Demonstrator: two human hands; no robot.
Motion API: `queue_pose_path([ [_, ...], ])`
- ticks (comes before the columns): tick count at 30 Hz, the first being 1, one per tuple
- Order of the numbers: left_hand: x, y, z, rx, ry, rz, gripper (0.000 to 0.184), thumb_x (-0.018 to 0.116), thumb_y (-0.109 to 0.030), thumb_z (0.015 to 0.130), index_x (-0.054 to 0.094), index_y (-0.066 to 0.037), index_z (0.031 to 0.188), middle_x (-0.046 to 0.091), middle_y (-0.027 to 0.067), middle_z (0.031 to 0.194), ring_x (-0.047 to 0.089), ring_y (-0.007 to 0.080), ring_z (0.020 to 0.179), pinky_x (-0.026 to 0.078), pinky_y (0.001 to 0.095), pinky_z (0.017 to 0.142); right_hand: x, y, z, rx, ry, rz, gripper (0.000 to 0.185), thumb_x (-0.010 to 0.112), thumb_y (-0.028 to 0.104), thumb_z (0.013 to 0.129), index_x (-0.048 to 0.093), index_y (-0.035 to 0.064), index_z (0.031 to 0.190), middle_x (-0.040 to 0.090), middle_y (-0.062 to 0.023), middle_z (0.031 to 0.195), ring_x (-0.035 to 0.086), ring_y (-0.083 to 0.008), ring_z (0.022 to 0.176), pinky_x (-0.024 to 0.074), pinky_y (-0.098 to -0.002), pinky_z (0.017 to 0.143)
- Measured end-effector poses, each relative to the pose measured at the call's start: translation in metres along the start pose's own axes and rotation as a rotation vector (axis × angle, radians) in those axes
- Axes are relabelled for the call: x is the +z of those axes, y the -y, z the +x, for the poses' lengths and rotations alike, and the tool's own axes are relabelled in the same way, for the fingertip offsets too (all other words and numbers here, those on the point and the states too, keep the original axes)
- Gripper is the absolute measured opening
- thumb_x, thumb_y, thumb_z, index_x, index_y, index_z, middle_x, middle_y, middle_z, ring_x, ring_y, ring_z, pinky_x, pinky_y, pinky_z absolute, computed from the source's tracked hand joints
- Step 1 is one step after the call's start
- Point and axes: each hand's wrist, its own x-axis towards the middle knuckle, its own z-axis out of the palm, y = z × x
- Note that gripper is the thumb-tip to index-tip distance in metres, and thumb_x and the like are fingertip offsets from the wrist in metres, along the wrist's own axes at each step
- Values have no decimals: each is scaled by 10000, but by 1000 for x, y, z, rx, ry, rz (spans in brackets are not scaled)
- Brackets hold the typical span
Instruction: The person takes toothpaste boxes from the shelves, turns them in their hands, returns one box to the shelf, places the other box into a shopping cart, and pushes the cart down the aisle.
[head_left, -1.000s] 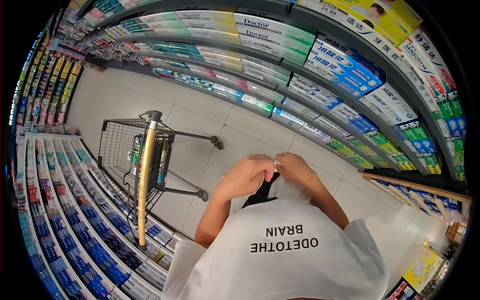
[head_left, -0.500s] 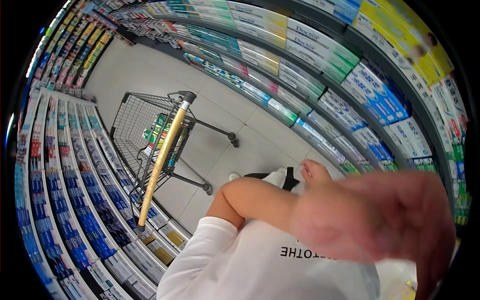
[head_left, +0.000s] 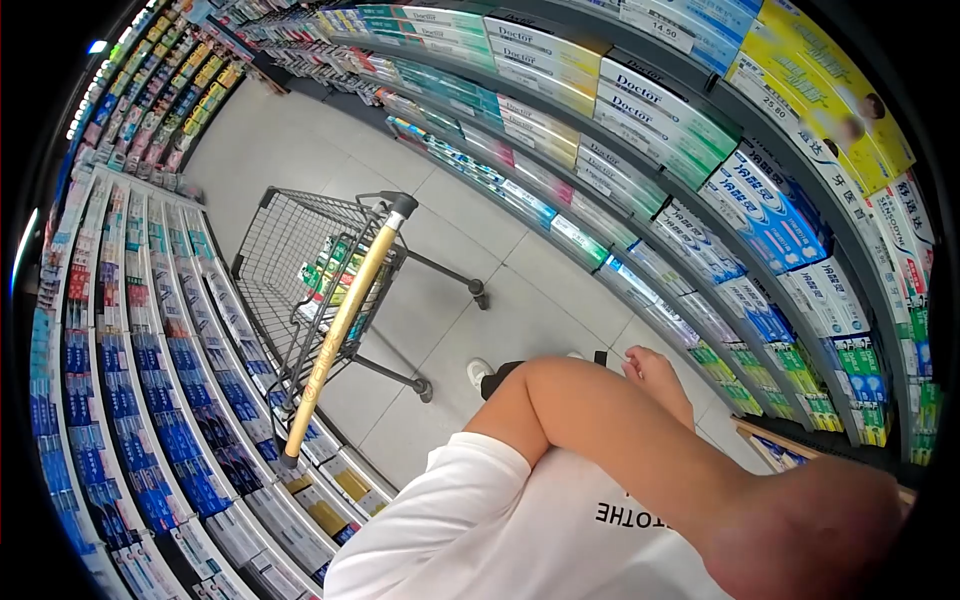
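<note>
My left arm bends across my white shirt [head_left: 440,500], its forearm reaching toward the lower right. My left hand [head_left: 810,530] is close to the camera there, blurred, so its fingers cannot be made out. Beyond that forearm, low beside the right-hand shelves, is my right hand [head_left: 655,380]. Its fingers are loosely bent and somewhat apart, and nothing shows in them. Ahead to the left stands a wire shopping cart [head_left: 250,240] with a yellow handle [head_left: 345,310]; neither hand touches it. Green, white and red packages [head_left: 325,270] lie inside the cart.
Shelves of boxed toothpaste [head_left: 650,115] run along the right. Packaged toothbrushes [head_left: 150,480] fill the racks on the left. Grey floor tiles [head_left: 460,340] lie between them. More hanging goods [head_left: 190,100] are at the far end, and a wooden-edged display [head_left: 765,440] is at lower right.
My left hand has dropped from in front of the camera toward the lower right, uncovering its forearm and the lower shelves. My right hand has shifted slightly right and down in view.
</note>
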Motion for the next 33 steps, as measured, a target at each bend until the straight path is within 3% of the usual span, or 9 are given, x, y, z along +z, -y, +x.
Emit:
queue_pose_path([
  [4, -82, 46, 40, 40, 609, -346, 452, 288, -234, 938, 460, 113, 1171, 508, 254, 1174, 489, 347, 1102, 331, 402, 990, 2, -9, 1, -26, -5, -5, 193, 567, 155, 792, 564, -6, 899, 607, -162, 815, 591, -321, 762, 466, -389, 678],
  [6, -88, 54, 47, -36, 599, -307, 435, 308, -235, 932, 488, 105, 1136, 524, 229, 1149, 506, 312, 1066, 360, 378, 947, 2, -9, 2, -11, -5, 3, 196, 567, 154, 794, 566, -8, 904, 611, -165, 825, 593, -321, 760, 466, -390, 679],
  [9, -92, 64, 43, 113, 405, 121, 400, 358, -241, 915, 535, 86, 1063, 550, 178, 1092, 533, 251, 982, 405, 338, 860, 1, -10, 4, -31, 0, -6, 199, 568, 159, 798, 571, -4, 912, 616, -169, 839, 594, -324, 764, 469, -388, 687],
  [12, -97, 50, 39, 319, 107, 109, 232, 437, -200, 830, 494, 2, 929, 586, 145, 872, 599, 258, 768, 480, 338, 692, 0, -15, 5, -48, -24, -8, 200, 568, 161, 798, 574, -2, 913, 617, -173, 838, 595, -327, 766, 470, -393, 689],
  [16, -95, 39, 20, 522, 94, 219, 243, 416, -239, 848, 478, -6, 880, 556, 121, 794, 590, 247, 716, 472, 349, 649, 2, -24, 5, -32, -29, -1, 191, 566, 156, 794, 579, 5, 910, 618, -178, 835, 593, -338, 771, 470, -404, 689],
  [21, -95, 45, 22, 336, 441, 55, 268, 411, -234, 877, 518, 10, 854, 525, 103, 821, 514, 199, 724, 412, 301, 672, 0, -27, 6, -104, -61, -29, 195, 539, 181, 806, 568, 5, 883, 612, -177, 822, 581, -353, 791, 462, -425, 700],
  [24, -84, 49, 22, 162, 414, 88, 261, 410, -238, 880, 513, -10, 803, 464, 47, 751, 422, 132, 664, 364, 253, 643, -2, -24, 7, -40, -40, -10, 195, 538, 183, 807, 566, 7, 886, 610, -179, 827, 579, -351, 801, 458, -427, 704],
  [29, -83, 43, 28, -122, 297, 402, 213, 388, -160, 869, 492, -15, 752, 434, 37, 677, 403, 132, 627, 361, 250, 639, -1, -40, 8, -97, -92, 28, 187, 545, 191, 801, 570, 26, 886, 608, -171, 800, 581, -354, 777, 460, -427, 699],
  [33, -90, 32, 18, -121, 355, 623, 205, 380, -110, 853, 445, -10, 686, 401, 68, 591, 395, 154, 558, 363, 275, 616, -16, -51, 10, -114, -139, 92, 178, 545, 174, 788, 571, 24, 880, 608, -170, 794, 582, -362, 760, 462, -437, 677],
])
